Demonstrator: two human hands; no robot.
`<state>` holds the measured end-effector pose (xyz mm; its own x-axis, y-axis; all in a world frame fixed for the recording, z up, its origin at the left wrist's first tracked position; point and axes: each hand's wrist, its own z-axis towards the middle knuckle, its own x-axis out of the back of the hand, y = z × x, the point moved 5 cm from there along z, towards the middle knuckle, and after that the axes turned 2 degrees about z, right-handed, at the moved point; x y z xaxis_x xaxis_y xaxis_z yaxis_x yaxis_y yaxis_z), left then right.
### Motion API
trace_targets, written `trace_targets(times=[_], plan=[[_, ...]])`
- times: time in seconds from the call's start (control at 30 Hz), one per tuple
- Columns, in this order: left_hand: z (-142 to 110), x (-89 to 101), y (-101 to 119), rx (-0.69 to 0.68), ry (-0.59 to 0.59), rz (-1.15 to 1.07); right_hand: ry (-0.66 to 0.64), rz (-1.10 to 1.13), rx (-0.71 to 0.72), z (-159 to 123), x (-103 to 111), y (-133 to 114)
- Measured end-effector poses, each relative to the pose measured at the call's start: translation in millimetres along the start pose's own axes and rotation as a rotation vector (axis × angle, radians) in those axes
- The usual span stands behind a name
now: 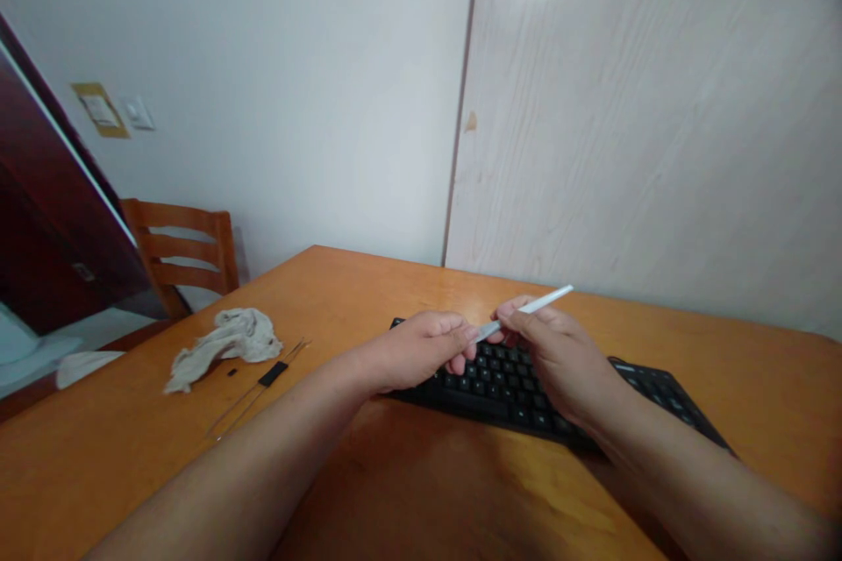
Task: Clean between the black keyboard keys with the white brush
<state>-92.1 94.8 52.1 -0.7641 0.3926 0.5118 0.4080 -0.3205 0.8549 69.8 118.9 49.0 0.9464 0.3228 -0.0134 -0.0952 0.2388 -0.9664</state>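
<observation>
1. White pen (534, 305) is being held up clear of a black keyboard (506, 381), which is lying near the far edge of an orange wooden desk (395, 280).
2. Right hand (556, 359) is pinching the pen between thumb and fingertips, wrist raised.
3. Left hand (414, 351) is curling, fingertips closing on the pen's lower end.
4. Crumpled cloth (227, 349) and thin black-handled tool (273, 374) are lying toward the desk's left side.

Left forearm (243, 438) and right forearm (697, 473) converge toward the midline. Left hand (414, 351) lies knuckles upward, fingers (453, 324) curled inward; right hand (559, 359) sits just beside it, fingers (519, 316) pinched against the thumb.
</observation>
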Motion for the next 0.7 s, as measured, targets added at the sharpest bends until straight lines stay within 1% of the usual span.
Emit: trace_targets(times=[0.1,0.2,0.27,0.33,0.4,0.47,0.53,0.63,0.7], plan=[[-1.4,2.5,-1.1,0.024,-0.020,-0.005,0.017,0.035,-0.016,1.9,1.7,4.4],[-2.1,7.6,-5.7,0.038,-0.044,-0.024,0.127,0.100,-0.041,6.6,12.1,6.3],[-1.6,13.9,-10.2,0.049,-0.004,-0.020,0.219,0.135,-0.059,9.5,20.5,6.9],[-0.6,21.5,-12.7,0.048,0.103,0.018,0.262,0.141,-0.075,10.7,24.5,7.5],[0.0,25.2,-11.1,0.023,0.208,0.041,0.236,0.111,-0.089,10.1,22.4,8.5],[0.2,23.0,-5.8,-0.020,0.259,0.046,0.181,0.060,-0.093,7.8,16.8,9.4],[0.2,16.7,1.4,-0.065,0.259,0.086,0.145,0.011,-0.076,4.8,11.6,8.6],[0.4,6.5,11.7,-0.146,0.212,0.258,0.139,-0.023,-0.040,0.8,7.2,4.7],[0.9,2.2,14.4,-0.183,0.181,0.349,0.129,-0.035,-0.032,-0.9,4.8,2.2]])
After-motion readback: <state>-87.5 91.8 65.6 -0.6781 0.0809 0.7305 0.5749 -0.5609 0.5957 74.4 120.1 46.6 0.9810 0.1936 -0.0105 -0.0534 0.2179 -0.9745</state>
